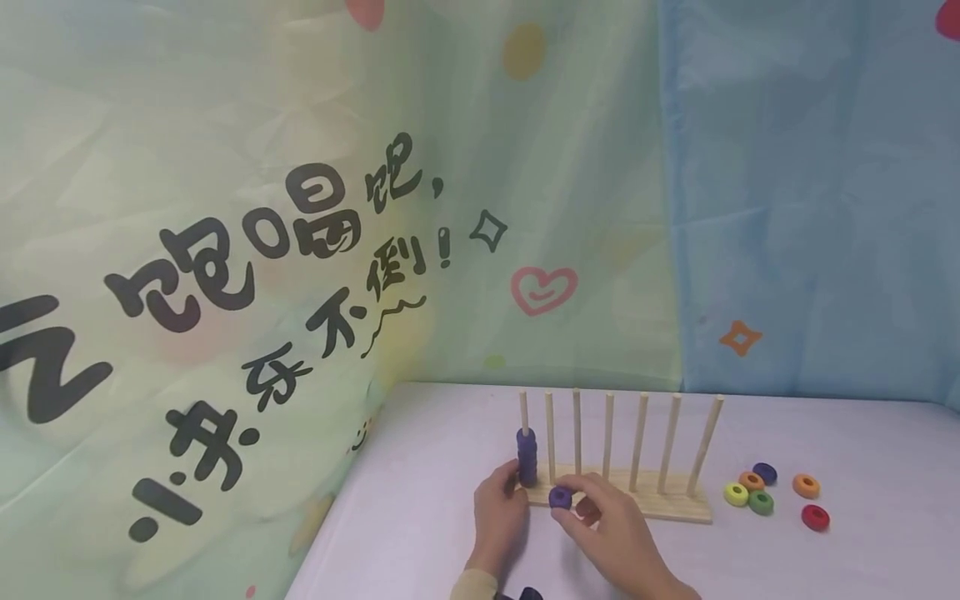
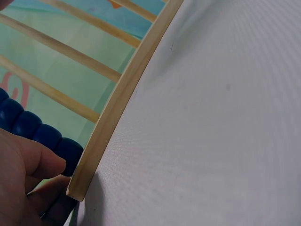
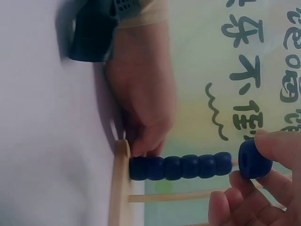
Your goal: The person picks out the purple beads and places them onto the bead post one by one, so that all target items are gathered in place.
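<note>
A wooden peg rack (image 1: 667, 504) stands on the table, its leftmost peg carrying a stack of dark blue beads (image 1: 527, 458). My left hand (image 1: 501, 508) grips the left end of the rack's base, thumb beside the lowest bead; in the left wrist view part of that hand (image 2: 23, 179) shows, some fingers hidden behind the base. Between thumb and fingers, my right hand (image 1: 611, 529) pinches a single blue bead (image 1: 560, 497) in front of the rack. The right wrist view shows this bead (image 3: 254, 159) close to the stack's top end, apart from it, its hole visible.
Loose beads lie right of the rack: yellow (image 1: 736, 494), green (image 1: 761, 502), blue (image 1: 765, 473), red (image 1: 815, 517), an orange one (image 1: 806, 486) and another orange one (image 1: 752, 481). The other upright pegs (image 1: 639, 442) carry no beads. A printed cloth (image 1: 480, 167) hangs behind the table.
</note>
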`<state>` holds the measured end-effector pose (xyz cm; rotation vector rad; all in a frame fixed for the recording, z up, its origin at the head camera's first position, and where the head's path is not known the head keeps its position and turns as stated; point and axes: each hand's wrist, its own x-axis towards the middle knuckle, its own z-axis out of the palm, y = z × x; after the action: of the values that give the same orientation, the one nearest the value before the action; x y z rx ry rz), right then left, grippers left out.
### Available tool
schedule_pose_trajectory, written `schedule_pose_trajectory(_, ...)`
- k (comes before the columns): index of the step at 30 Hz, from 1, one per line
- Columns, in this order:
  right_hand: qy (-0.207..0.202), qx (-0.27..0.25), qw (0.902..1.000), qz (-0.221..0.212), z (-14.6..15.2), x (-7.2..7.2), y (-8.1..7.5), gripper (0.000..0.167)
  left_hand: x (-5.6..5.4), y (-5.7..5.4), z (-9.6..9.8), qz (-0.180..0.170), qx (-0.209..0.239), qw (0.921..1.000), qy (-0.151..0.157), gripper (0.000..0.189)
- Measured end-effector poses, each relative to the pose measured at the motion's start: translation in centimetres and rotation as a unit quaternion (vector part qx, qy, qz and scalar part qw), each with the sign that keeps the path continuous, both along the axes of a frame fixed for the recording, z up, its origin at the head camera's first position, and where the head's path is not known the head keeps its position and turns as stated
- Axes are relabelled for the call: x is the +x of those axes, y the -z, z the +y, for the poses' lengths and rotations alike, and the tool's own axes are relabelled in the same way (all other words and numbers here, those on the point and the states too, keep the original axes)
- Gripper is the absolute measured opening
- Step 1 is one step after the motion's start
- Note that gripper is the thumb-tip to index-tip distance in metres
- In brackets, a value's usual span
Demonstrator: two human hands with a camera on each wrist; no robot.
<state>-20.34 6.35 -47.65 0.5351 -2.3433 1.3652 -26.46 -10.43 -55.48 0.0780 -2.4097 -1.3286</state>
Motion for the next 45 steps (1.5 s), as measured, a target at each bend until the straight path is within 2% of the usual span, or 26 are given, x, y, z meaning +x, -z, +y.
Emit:
schedule_pose_trajectory(7,-0.014,0.003,0.9982,0.058,-0.1,-1.1,-1.3,0.033,0.0,0.0,0.0,-0.004,-0.005,1.0,-0.002,0.043)
schedule_pose_trajectory(17,-0.019,-0.003,0.9958,0.089,0.3,-2.1,-3.5,0.032,0.0,0.0,0.1,-0.003,0.002,1.0,-0.001,0.043)
schedule_pose_trajectory(20,-0.024,-0.009,0.9955,0.091,0.4,-2.4,-4.0,0.033,-0.1,0.1,0.2,-0.005,0.0,1.0,-0.002,0.042)
schedule_pose_trajectory(26,-0.027,-0.037,0.9971,0.062,0.8,-2.9,-5.5,0.035,-0.1,0.0,0.2,-0.005,0.004,1.0,-0.001,0.042)
schedule_pose_trajectory(34,-0.003,-0.03,0.9936,0.109,1.3,-3.8,-7.3,0.037,0.0,-0.2,0.3,-0.016,-0.004,0.9999,-0.003,0.043)
schedule_pose_trajectory(45,0.012,-0.014,0.995,0.098,1.3,-5.0,-8.7,0.032,0.0,-0.2,0.3,-0.008,0.002,1.0,-0.004,0.043)
